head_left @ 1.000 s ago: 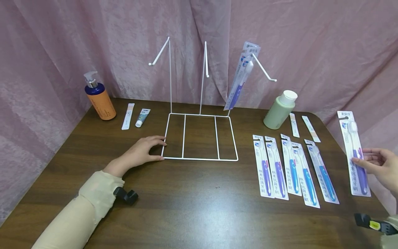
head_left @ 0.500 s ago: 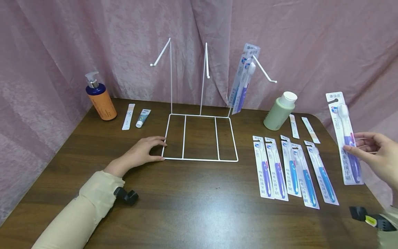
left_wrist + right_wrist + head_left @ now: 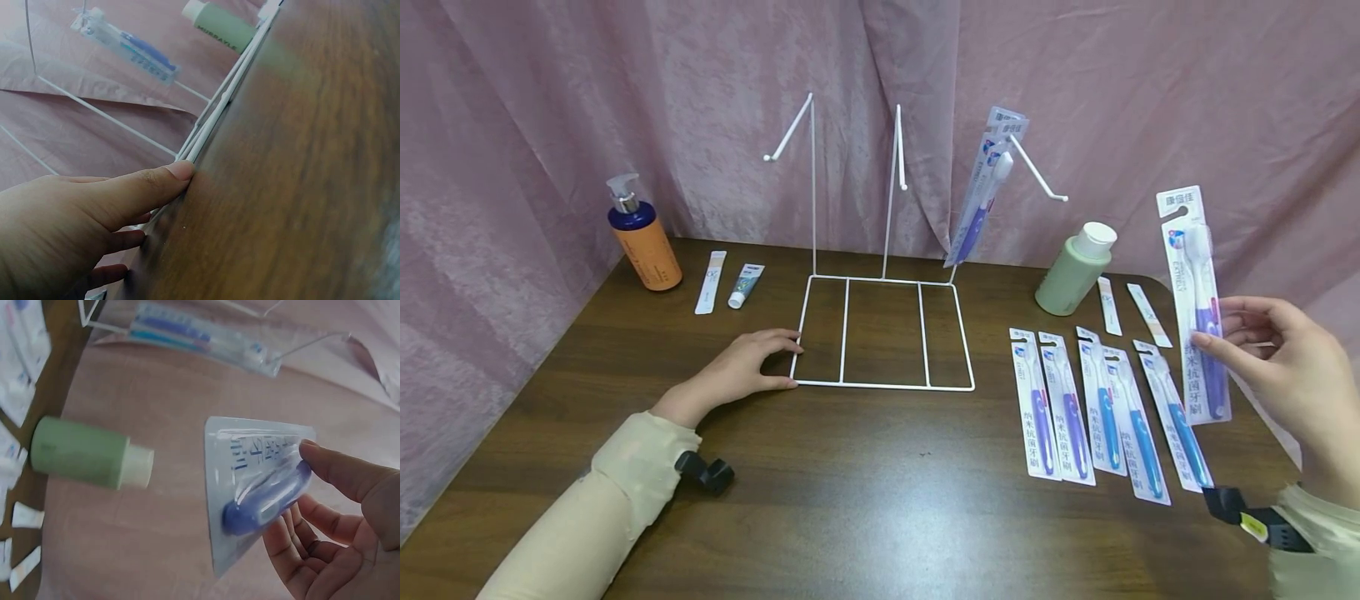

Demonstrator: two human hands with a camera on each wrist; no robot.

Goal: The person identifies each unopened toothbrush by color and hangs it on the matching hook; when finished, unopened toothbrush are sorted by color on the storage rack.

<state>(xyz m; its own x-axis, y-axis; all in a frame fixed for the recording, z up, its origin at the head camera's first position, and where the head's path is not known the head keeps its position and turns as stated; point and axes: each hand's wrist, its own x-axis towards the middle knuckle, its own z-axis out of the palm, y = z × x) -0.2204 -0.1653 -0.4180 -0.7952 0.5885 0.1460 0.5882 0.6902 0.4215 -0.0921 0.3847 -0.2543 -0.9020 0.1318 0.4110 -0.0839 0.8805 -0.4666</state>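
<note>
My right hand [image 3: 1281, 358] pinches a packaged purple toothbrush [image 3: 1197, 308], held upright above the table's right side. In the right wrist view, the thumb lies on the blister pack's front [image 3: 256, 487] and the fingers are behind it. My left hand [image 3: 737, 367] holds the left front corner of a white wire display rack [image 3: 883, 385], thumb at the front bar and fingers at the side bar. Packaged toothbrushes [image 3: 985, 192] hang on the rack's right hook [image 3: 1037, 171]. The left hook [image 3: 788, 129] and middle hook [image 3: 901, 150] carry nothing.
Several packaged toothbrushes [image 3: 1067, 408], purple and blue, lie at the table's right. Behind them are a green bottle [image 3: 1071, 271] and two small white packets [image 3: 1148, 315]. An orange pump bottle [image 3: 646, 250], a slim packet [image 3: 710, 283] and a small tube [image 3: 745, 286] stand or lie at left.
My right hand has moved left and up with the packaged toothbrush. The toothbrushes on the right hook have swung slightly. My left hand stays at the rack's corner.
</note>
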